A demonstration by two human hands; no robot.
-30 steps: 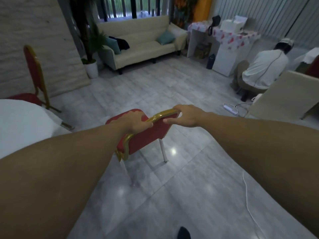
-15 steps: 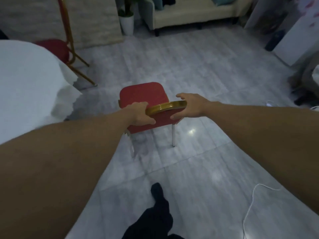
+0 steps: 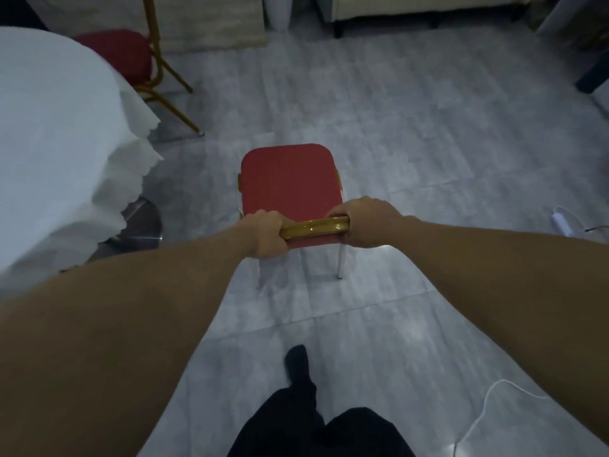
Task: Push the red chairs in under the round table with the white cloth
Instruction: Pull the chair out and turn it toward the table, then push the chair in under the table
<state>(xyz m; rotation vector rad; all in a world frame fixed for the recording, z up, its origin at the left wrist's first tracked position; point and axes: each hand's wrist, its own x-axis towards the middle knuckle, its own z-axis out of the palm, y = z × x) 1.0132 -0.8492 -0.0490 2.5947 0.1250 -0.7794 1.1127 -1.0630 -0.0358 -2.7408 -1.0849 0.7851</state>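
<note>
A red chair (image 3: pixel 288 179) with a gold frame stands on the grey floor in the middle of the view, seen from above and behind. My left hand (image 3: pixel 267 234) grips the left end of its gold top rail (image 3: pixel 313 227); my right hand (image 3: pixel 365 222) grips the right end. The round table with the white cloth (image 3: pixel 56 136) is at the left, its cloth edge a short gap away from the chair. A second red chair (image 3: pixel 115 56) stands at the table's far side, its seat partly under the cloth.
The table's metal base (image 3: pixel 141 222) shows under the cloth. A white cable (image 3: pixel 481 410) lies on the floor at the lower right and a white power strip (image 3: pixel 563 222) at the right edge. A sofa (image 3: pixel 412 8) and a white pot stand at the back. My dark-trousered leg (image 3: pixel 300 390) steps forward below.
My view has tilted downward and come closer over the chair. The chair has turned so I see its seat squarely from behind. Both hands keep their grip on the rail.
</note>
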